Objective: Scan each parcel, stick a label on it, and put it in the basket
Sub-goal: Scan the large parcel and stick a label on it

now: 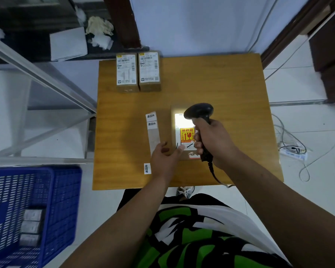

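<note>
In the head view, the right hand (215, 144) has its fingers curled tight round the handle of a black handheld barcode scanner (198, 112). The scanner's head is tipped down over a flat brown cardboard parcel (173, 130) at the middle of the wooden tabletop (230, 84). Its light falls bright on the parcel's white shipping label (180, 120), so this looks like the scanning step.

The left hand (164, 157) holds nothing. Its fingers are loosely extended and the thumb touches the parcel's near left edge, probably to keep it from sliding under the scanner.

Just left of the parcel lies a long strip of backing paper with small white labels (153, 132), close by for the sticking step.

Two more brown cardboard parcels (127, 72) stand side by side at the far left of the tabletop, apparently waiting their turn.

A blue plastic basket (66, 190) sits on the floor at the near left, within the left arm's reach, with a few parcels already inside.
</note>
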`<state>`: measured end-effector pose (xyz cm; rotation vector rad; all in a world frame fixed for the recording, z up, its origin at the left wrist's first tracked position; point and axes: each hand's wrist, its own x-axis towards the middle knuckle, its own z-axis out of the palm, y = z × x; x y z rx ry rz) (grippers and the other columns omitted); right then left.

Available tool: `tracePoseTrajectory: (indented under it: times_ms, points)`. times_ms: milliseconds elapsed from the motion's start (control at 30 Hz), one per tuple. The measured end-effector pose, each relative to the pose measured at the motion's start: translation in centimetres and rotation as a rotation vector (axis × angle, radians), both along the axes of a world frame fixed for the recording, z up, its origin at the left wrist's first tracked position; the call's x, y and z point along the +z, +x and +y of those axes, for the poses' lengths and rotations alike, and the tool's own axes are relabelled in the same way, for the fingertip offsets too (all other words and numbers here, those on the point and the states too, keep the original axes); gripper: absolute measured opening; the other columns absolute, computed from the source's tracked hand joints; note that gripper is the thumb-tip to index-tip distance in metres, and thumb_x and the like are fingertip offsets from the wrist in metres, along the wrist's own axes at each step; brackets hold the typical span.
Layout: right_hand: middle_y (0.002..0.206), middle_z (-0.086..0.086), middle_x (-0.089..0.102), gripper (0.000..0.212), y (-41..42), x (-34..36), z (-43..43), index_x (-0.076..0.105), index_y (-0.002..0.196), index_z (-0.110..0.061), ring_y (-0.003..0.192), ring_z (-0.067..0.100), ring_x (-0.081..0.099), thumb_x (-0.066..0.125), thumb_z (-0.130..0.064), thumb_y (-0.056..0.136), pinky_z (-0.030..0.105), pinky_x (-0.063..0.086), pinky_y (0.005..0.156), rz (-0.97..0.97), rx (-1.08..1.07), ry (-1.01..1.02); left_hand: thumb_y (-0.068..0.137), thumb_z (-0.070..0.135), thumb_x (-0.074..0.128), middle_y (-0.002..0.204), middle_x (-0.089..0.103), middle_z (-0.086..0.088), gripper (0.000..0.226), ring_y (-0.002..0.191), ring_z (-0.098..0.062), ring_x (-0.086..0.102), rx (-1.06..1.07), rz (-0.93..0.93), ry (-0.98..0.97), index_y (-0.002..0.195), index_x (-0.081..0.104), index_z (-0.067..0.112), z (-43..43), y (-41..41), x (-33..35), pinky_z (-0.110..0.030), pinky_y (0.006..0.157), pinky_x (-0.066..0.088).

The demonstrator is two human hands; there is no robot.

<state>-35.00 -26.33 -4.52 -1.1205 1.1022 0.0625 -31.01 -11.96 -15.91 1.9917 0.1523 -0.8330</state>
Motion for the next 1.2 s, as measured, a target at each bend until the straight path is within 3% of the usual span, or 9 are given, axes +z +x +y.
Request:
tracePoseTrajectory:
  times_ms: [133,233,367,467,733,1033,1200]
  points:
    - [0.071,0.005,0.05,0.024,-0.7,-0.4,-0.4,0.057,0.114,-0.01,0.049,0.013,0.045,0.057,-0.03,0.101,0.029,0.039,0.046,-0.017,0.009,-0.018,0.081,0.053,0.083,0.117,0.069,0.008,0.059,0.101,-0.011,0.064,0.053,-0.045,0.061,0.131,0.065,0.028,2.7,1.9,0.0,-0.027,0.073,0.05]
    - [0.069,0.005,0.048,0.022,-1.3,-1.1,-1.0,0.056,0.116,-0.012,0.049,0.014,0.044,0.057,-0.027,0.101,0.03,0.038,0.046,-0.005,0.012,-0.01,0.083,0.047,0.084,0.109,0.072,0.006,0.051,0.101,-0.015,0.069,0.078,-0.101,0.056,0.127,0.068,0.027,5.8,2.8,-0.7,-0.035,0.082,0.058]
    - [0.069,0.004,0.048,0.017,-1.9,-1.7,-1.7,0.054,0.11,-0.01,0.05,0.015,0.042,0.057,-0.024,0.1,0.032,0.035,0.047,-0.037,0.022,0.055,0.087,0.042,0.082,0.105,0.073,0.005,0.043,0.099,-0.013,0.07,0.069,-0.15,0.125,0.125,0.07,0.025,8.2,3.1,-1.3,-0.018,0.072,0.049]
    - [0.068,0.004,0.049,0.015,-1.7,-1.5,-1.7,0.054,0.106,-0.011,0.051,0.015,0.042,0.056,-0.025,0.1,0.033,0.035,0.048,-0.07,0.043,0.046,0.087,0.044,0.081,0.105,0.073,0.005,0.045,0.094,-0.009,0.067,0.042,-0.174,0.183,0.126,0.069,0.024,8.7,2.9,-1.6,-0.015,0.071,0.046]
    - [0.068,0.005,0.045,0.02,0.1,-0.1,-1.6,0.051,0.09,-0.013,0.046,0.013,0.042,0.054,-0.031,0.1,0.029,0.036,0.045,-0.023,0.06,0.005,0.082,0.05,0.083,0.119,0.059,0.001,0.062,0.103,-0.019,0.063,-0.131,-0.278,0.343,0.133,0.063,0.023,9.0,1.4,-3.3,-0.034,0.083,0.054]
    - [0.068,0.003,0.047,0.02,-0.1,1.6,-1.2,0.054,0.102,-0.011,0.047,0.011,0.043,0.057,-0.031,0.101,0.027,0.037,0.045,-0.012,0.061,0.06,0.088,0.036,0.081,0.11,0.06,0.0,0.028,0.102,-0.026,0.063,-0.18,-0.303,0.398,0.108,0.067,0.023,8.5,1.6,-4.1,-0.04,0.081,0.057]
    - [0.068,0.004,0.046,0.02,-0.2,1.9,-1.0,0.052,0.098,-0.011,0.047,0.012,0.042,0.056,-0.031,0.101,0.028,0.037,0.045,0.006,0.061,0.035,0.09,0.033,0.079,0.109,0.063,-0.001,0.025,0.1,-0.025,0.064,-0.166,-0.311,0.382,0.109,0.07,0.019,8.5,1.4,-4.1,-0.035,0.079,0.052]
